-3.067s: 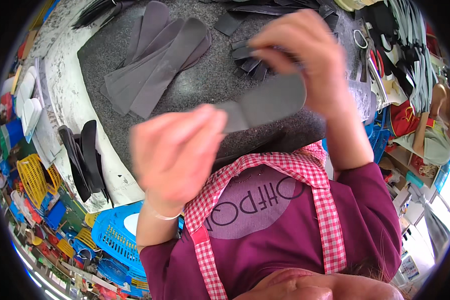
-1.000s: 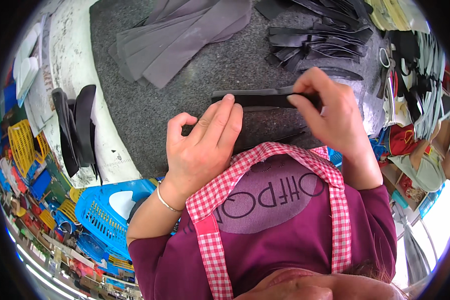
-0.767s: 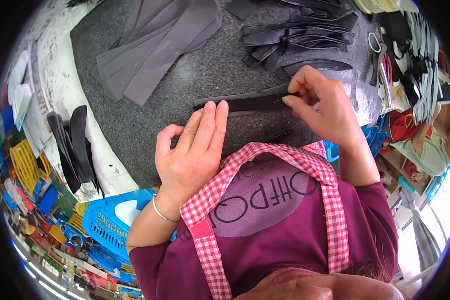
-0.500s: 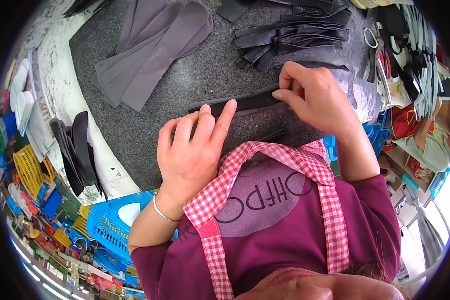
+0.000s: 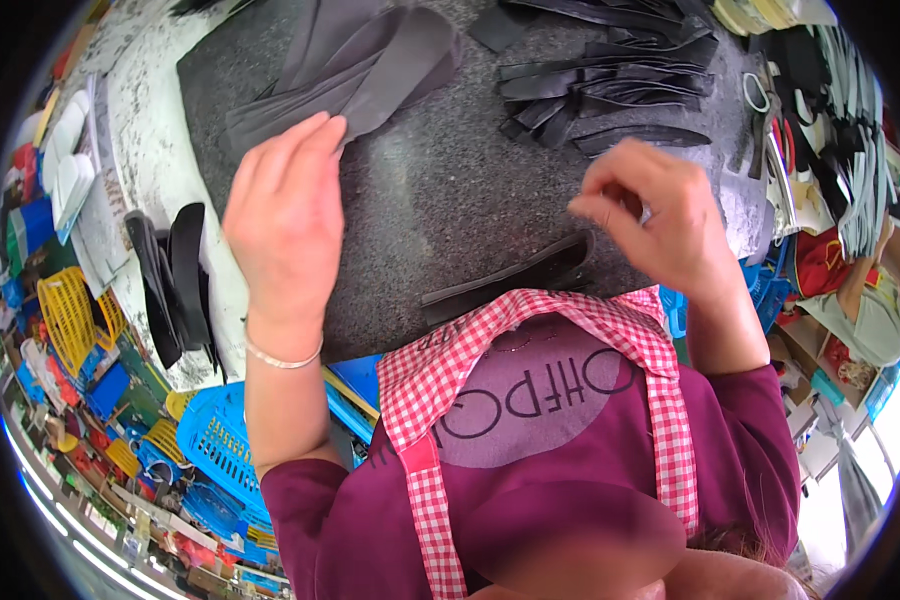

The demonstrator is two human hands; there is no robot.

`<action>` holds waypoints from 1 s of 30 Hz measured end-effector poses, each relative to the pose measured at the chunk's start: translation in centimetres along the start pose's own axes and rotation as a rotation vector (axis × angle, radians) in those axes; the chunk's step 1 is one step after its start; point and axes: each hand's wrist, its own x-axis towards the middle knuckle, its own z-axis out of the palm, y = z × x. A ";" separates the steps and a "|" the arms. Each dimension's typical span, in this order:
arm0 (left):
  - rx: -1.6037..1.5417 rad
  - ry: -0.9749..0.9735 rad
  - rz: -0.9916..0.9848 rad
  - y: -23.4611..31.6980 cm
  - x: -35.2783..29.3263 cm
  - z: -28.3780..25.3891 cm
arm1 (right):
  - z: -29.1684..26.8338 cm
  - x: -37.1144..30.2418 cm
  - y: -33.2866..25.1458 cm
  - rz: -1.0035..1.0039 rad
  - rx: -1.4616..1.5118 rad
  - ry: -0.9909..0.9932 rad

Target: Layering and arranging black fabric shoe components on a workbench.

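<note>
My left hand (image 5: 288, 215) reaches over a fanned stack of dark grey strips (image 5: 320, 95) at the upper left. Its fingertips are closed on the near end of the top grey strip (image 5: 395, 75), which is slightly lifted. My right hand (image 5: 660, 215) hovers over the table's right side, fingers curled in and thumb close to the forefinger, with nothing visible between them. Just in front of the apron lies a long, narrow dark strip (image 5: 510, 275), apart from both hands. A single black strip (image 5: 645, 137) lies beyond the right hand.
A heap of black strips (image 5: 610, 80) covers the back right of the dark grey tabletop (image 5: 440, 190). More black pieces (image 5: 170, 285) hang over the left edge. Blue baskets (image 5: 220, 440) stand below left. Bundled pale strips (image 5: 850, 150) and another person's arm (image 5: 860, 270) are at the right.
The black strip that both hands held at mid-table now lies near the apron. My left hand has moved up and left to the grey stack; the right has moved slightly right and down.
</note>
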 end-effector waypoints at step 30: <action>-0.221 -0.249 0.231 5.9 -7.3 0.5 | -0.8 2.3 6.6 -0.408 -0.447 0.330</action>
